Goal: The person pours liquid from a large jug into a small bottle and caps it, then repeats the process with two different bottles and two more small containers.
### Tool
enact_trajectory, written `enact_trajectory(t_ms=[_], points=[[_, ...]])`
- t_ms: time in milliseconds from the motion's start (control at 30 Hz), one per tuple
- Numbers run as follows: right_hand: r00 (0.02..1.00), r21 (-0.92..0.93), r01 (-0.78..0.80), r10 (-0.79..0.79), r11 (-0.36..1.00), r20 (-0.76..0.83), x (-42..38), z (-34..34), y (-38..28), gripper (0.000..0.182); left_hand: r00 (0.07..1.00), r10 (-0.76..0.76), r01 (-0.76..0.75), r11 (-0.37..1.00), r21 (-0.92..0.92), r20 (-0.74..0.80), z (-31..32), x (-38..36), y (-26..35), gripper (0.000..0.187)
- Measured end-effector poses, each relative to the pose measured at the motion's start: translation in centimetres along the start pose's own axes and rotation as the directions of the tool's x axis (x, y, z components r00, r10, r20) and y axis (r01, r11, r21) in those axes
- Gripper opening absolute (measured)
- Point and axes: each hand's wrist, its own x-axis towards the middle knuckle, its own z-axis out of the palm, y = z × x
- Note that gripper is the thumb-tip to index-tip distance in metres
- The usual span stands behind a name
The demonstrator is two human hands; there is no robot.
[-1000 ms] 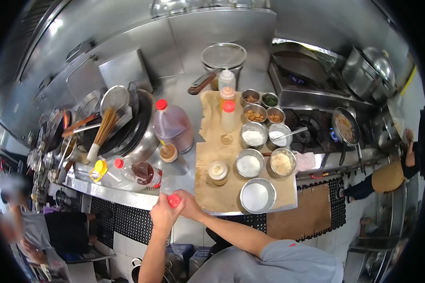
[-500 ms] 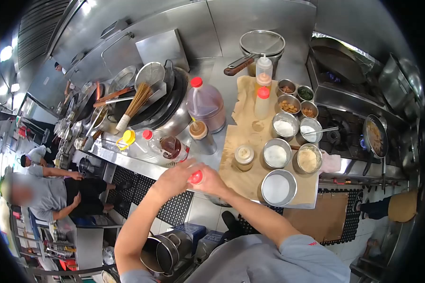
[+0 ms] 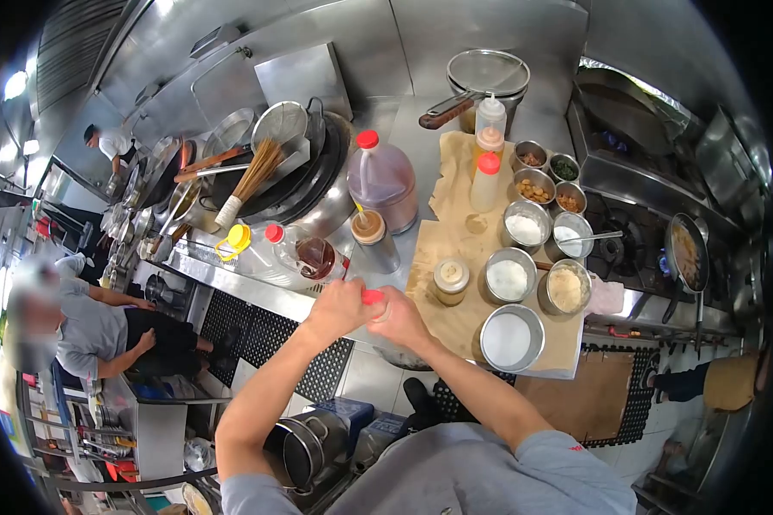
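My left hand [image 3: 337, 309] is closed against a red cap [image 3: 372, 298], level with the front edge of the steel counter. Around the other side of it, my right hand [image 3: 401, 319] has its fingers wrapped. The cap seems to belong to a small bottle, whose body is hidden by my hands. Just beyond my left hand a clear jug of dark red liquid [image 3: 316, 259] leans over the counter. Nearest to my right hand stands a jar [image 3: 450, 281] with a pale top, on brown paper [image 3: 429, 249].
Metal containers of white powder [image 3: 508, 279] and a tan one [image 3: 567, 287] line the paper's right side, near squeeze bottles [image 3: 484, 184]. A large jug [image 3: 382, 184] and a wok [image 3: 318, 184] stand behind. A pan [image 3: 686, 251] sits over flame. A person [image 3: 94, 322] stands left.
Both hands have moved slightly right and up, with the red cap between them. My left fingers have curled from stretched out to closed. The view has shifted a little.
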Motion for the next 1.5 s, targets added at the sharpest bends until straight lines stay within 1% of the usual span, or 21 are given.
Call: enact_trajectory(t_ms=[33, 167, 200, 233, 267, 333, 433, 467, 533, 600, 667, 767, 833, 867, 1033, 1267, 1333, 1367, 1400, 1433, 1500], points=[[1.000, 0.001, -0.002, 0.002, 1.000, 0.000, 0.1, 0.2, 0.3, 0.048, 0.994, -0.105, 0.104, 0.994, -0.019, -0.015, -0.1, 0.1, 0.1, 0.047], [0.997, -0.030, -0.057, 0.059, 0.998, 0.052, 1.0, -0.9, -0.2, 0.054, 0.999, -0.045, 0.045, 0.999, 0.004, 0.006, -1.1, 0.1, -0.4, 0.042], [0.984, -0.048, -0.126, 0.131, 0.991, 0.123, 0.7, -1.3, -0.6, 0.056, 0.968, 0.244, -0.250, 0.955, -0.160, -0.058, -0.7, 0.4, -0.9, 0.042], [0.983, -0.052, -0.128, 0.134, 0.990, 0.128, 0.5, -1.5, -0.4, 0.056, 0.852, 0.493, -0.523, 0.801, -0.289, -0.175, -0.6, 0.7, -1.3, 0.042], [0.969, -0.029, -0.150, 0.153, 0.988, 0.194, 0.6, -1.7, -0.2, 0.060, 0.852, 0.490, -0.523, 0.802, -0.288, -0.182, -0.8, 1.1, -1.8, 0.042], [0.950, -0.008, -0.174, 0.170, 0.985, 0.262, 0.7, -1.9, -0.8, 0.064, 0.912, 0.399, -0.373, 0.903, -0.212, 0.096, -1.5, 1.4, -2.3, 0.040], [0.937, -0.043, -0.211, 0.214, 0.977, 0.276, 0.4, -2.0, -1.3, 0.063, 0.982, 0.182, -0.173, 0.976, -0.130, 0.058, -1.1, 1.0, -0.7, 0.039], [0.967, -0.065, -0.160, 0.170, 0.985, 0.191, 0.2, -1.5, -0.9, 0.063, 0.981, 0.185, -0.176, 0.976, -0.131, 0.059, -0.4, 1.1, -0.4, 0.039], [0.987, -0.092, -0.116, 0.125, 0.989, 0.100, -0.1, -0.9, -0.6, 0.063, 0.997, -0.065, 0.062, 0.995, -0.075, -0.039, 0.9, 1.5, 0.1, 0.045], [0.996, -0.181, -0.051, 0.037, 0.982, -0.080, -0.1, -0.6, -0.2, 0.060, 0.994, -0.105, 0.105, 0.994, 0.006, -0.009, 1.1, 2.1, 0.3, 0.049], [0.996, -0.134, -0.055, 0.046, 0.989, -0.070, 0.0, -0.6, 0.5, 0.059, 0.988, -0.150, 0.148, 0.985, 0.087, 0.019, 0.5, 2.3, 0.4, 0.053], [0.993, -0.030, -0.107, 0.106, 0.994, -0.051, 0.0, -1.1, 0.8, 0.060, 0.998, 0.011, -0.012, 1.000, 0.018, 0.069, -0.1, 2.0, -1.0, 0.056], [0.987, 0.023, -0.152, 0.153, 0.988, -0.041, -0.2, -1.4, 1.1, 0.060, 0.845, 0.526, -0.535, 0.825, -0.179, -0.101, 1.1, 2.4, -1.8, 0.057], [0.991, -0.010, -0.131, 0.130, 0.991, -0.035, -0.2, -1.4, 1.5, 0.061, 0.844, 0.526, -0.536, 0.825, -0.177, -0.102, 1.6, 2.5, -2.3, 0.057], [0.992, -0.022, -0.113, 0.112, 0.993, -0.057, -0.5, -0.4, 3.1, 0.063, 0.973, 0.216, -0.217, 0.976, 0.000, 0.076, 1.5, 2.3, -0.7, 0.060], [0.988, -0.083, 0.031, -0.042, 0.996, -0.147, -1.8, 0.2, 4.8, 0.063, 0.997, -0.054, 0.045, 0.985, 0.168, 0.052, 1.8, 1.6, 1.8, 0.061], [0.983, -0.123, 0.077, -0.096, 0.989, -0.157, -2.0, 0.0, 4.2, 0.063, 0.999, -0.019, 0.009, 0.976, 0.218, 0.044, 1.8, 1.3, 1.6, 0.063], [0.988, -0.001, -0.002, 0.002, 1.000, -0.155, -2.3, -0.3, 3.9, 0.064, 0.999, -0.016, 0.005, 0.976, 0.218, 0.049, 1.8, 1.2, 1.5, 0.063], [0.986, 0.119, -0.081, 0.098, 0.990, -0.139, -2.6, -0.5, 3.5, 0.065, 0.955, 0.295, -0.288, 0.947, 0.142, -0.030, 1.8, 1.1, 1.3, 0.054], [0.986, 0.119, -0.081, 0.098, 0.990, -0.138, -2.7, -0.5, 3.6, 0.065, 0.812, 0.568, -0.560, 0.823, 0.095, -0.132, 1.8, 1.0, 1.2, 0.045], [0.990, 0.057, -0.068, 0.075, 0.996, -0.119, -2.6, -0.5, 4.2, 0.065, 0.860, 0.507, -0.499, 0.859, 0.115, -0.059, 2.0, 0.9, 1.3, 0.044]])
